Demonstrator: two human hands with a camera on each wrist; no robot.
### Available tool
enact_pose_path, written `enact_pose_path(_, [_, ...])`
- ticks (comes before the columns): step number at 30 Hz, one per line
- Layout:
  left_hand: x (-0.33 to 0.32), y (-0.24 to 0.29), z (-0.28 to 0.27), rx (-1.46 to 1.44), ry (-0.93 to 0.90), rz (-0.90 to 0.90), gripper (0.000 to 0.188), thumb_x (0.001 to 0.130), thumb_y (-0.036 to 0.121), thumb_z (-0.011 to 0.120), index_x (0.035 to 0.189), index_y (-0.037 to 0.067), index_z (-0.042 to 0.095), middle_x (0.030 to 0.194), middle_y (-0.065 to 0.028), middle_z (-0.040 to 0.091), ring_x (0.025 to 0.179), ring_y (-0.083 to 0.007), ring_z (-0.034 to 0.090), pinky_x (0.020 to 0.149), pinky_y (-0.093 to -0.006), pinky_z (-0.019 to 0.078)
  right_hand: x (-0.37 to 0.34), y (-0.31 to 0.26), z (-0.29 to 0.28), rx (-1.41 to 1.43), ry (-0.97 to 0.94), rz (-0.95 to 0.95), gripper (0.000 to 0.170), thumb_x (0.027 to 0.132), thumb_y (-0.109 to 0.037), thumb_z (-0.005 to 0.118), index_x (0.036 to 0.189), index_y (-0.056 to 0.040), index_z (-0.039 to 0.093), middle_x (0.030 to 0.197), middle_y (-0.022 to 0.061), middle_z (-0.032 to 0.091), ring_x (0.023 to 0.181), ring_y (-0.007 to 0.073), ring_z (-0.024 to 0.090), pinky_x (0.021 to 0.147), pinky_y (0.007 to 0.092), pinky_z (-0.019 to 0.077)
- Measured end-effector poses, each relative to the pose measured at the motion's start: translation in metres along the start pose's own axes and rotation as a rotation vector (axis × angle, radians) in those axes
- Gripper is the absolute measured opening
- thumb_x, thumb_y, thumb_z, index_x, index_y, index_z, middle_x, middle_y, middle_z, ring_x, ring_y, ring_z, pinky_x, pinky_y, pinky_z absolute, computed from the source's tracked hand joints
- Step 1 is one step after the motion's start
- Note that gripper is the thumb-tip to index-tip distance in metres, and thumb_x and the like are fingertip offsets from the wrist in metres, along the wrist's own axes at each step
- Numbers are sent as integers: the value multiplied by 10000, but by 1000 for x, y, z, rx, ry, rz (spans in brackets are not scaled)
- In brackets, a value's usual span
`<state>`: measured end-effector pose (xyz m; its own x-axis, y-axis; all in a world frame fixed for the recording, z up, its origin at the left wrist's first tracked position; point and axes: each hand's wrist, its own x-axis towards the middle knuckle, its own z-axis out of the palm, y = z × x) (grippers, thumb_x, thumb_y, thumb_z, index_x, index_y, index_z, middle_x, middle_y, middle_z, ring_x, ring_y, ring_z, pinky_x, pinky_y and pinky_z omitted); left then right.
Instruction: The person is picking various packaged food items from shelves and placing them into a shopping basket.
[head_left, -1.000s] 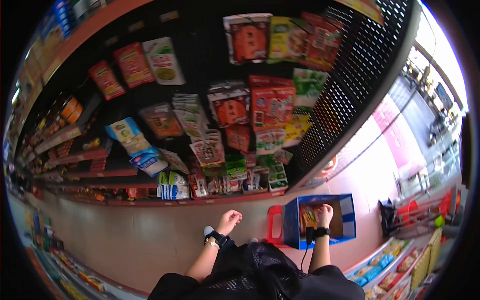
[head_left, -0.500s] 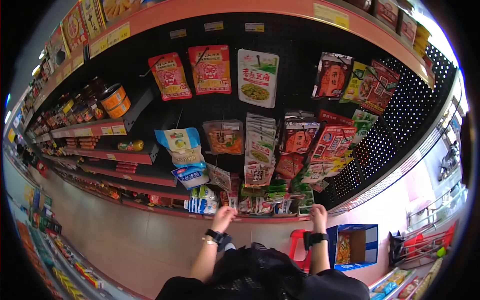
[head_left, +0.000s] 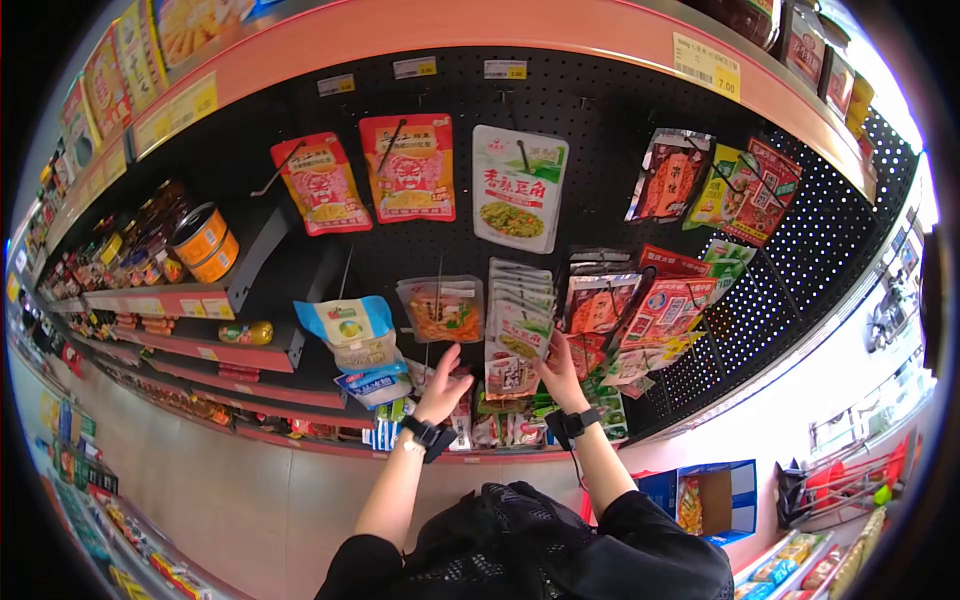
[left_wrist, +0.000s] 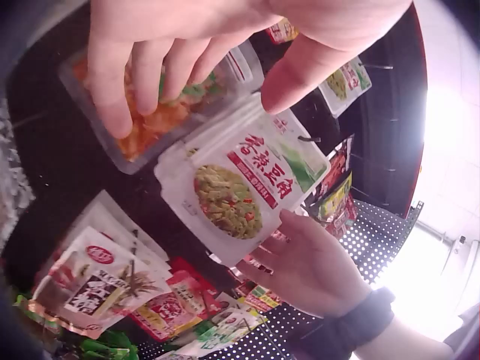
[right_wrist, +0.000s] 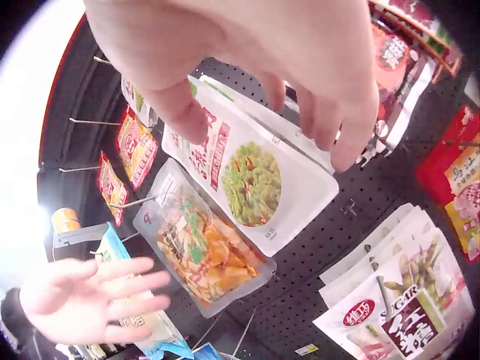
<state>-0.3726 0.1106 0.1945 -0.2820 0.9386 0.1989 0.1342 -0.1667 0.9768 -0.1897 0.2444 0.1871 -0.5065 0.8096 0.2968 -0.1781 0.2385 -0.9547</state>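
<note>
With the left hand (head_left: 440,395) empty, fingers spread, the hanging white pouches (head_left: 522,328), touched at the edge by the right hand (head_left: 564,383), its grasp unclear, are best pinched flat, without creasing.

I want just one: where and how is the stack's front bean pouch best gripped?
Probably pinch the bean pouch front-to-back at its right edge, coming from the right: it's flat, and the clear pouch hangs close on its left.

The bean packets (right_wrist: 251,184) are white, printed green and red. The side panel (head_left: 820,270) is black with round holes.
</note>
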Motion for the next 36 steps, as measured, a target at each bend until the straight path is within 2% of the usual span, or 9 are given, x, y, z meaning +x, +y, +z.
enact_pose_path(5, [62, 6, 32, 60, -48, -78, 759, 743, 225, 555, 1279, 121, 27, 1303, -97, 158, 1184, -220, 185, 898, -366, 242, 13, -8, -1, -159, -26, -30, 522, 779, -46, 458, 1223, -30, 184, 1157, 112, 355, 1054, 174, 361, 831, 292, 344])
enact_pose_path(11, [80, -4, 45, 27, -61, -28, 710, 743, 131, 538, 1252, 15, 57, 1257, -127, 204, 1154, -184, 214, 923, -281, 207, 21, 16, -1, -20, -9, 8, 520, 776, -97, 480, 1208, 9, 209, 1196, 152, 299, 1127, 225, 282, 899, 299, 262])
enact_pose_path(14, [75, -9, 47, -248, -134, -92, 685, 740, 116, 532, 1243, -6, 83, 1251, -129, 216, 1148, -192, 227, 936, -285, 184, 17, 19, 3, 5, -10, 31, 532, 774, -101, 483, 1208, 20, 199, 1197, 161, 298, 1136, 225, 269, 913, 298, 242])
enact_pose_path(21, [56, -26, 52, 2, -2, 41, 754, 699, 150, 570, 1238, -22, 72, 1248, -206, 220, 1160, -271, 240, 929, -320, 209, 7, 4, 21, -23, 16, -63, 509, 785, -59, 446, 1212, 16, 181, 1157, 131, 343, 1050, 172, 342, 865, 258, 281])
enact_pose_path(22, [53, -17, 53, 118, 46, 83, 689, 702, 148, 566, 1216, -19, 139, 1194, -206, 296, 1110, -277, 308, 898, -323, 253, 7, 3, 22, -119, 38, -126, 487, 798, -31, 418, 1219, -9, 175, 1119, 86, 385, 988, 123, 393, 826, 226, 318])
enact_pose_path(27, [41, 13, 49, 350, 135, 59, 422, 729, 127, 549, 1072, 2, 338, 979, -131, 496, 881, -230, 498, 751, -304, 386, -6, -25, 14, -85, 135, 34, 278, 783, -27, 433, 1044, 27, 353, 965, 98, 476, 919, 156, 444, 795, 244, 336])
enact_pose_path(30, [32, 23, 45, -211, 7, -65, 239, 763, 84, 525, 973, 30, 424, 881, -20, 516, 798, -77, 484, 703, -205, 384, -15, -40, 7, 251, 28, 189, 311, 791, -90, 478, 1069, -2, 370, 1006, 60, 472, 930, 99, 435, 791, 221, 340])
enact_pose_path(33, [26, 37, 43, -361, -49, -98, 274, 759, 70, 525, 1012, 16, 433, 901, -25, 523, 805, -80, 489, 713, -207, 386, -26, -54, 10, 560, -88, 286, 363, 792, -108, 484, 1115, -10, 349, 1037, 60, 465, 943, 96, 432, 802, 230, 345])
enact_pose_path(36, [18, 41, 37, -355, -94, -125, 280, 759, 75, 531, 1013, -3, 441, 916, -36, 529, 823, -85, 490, 735, -218, 385, -35, -53, 13, 485, -108, 256, 421, 786, -89, 491, 1159, -17, 309, 1059, 52, 455, 962, 100, 425, 822, 241, 344])
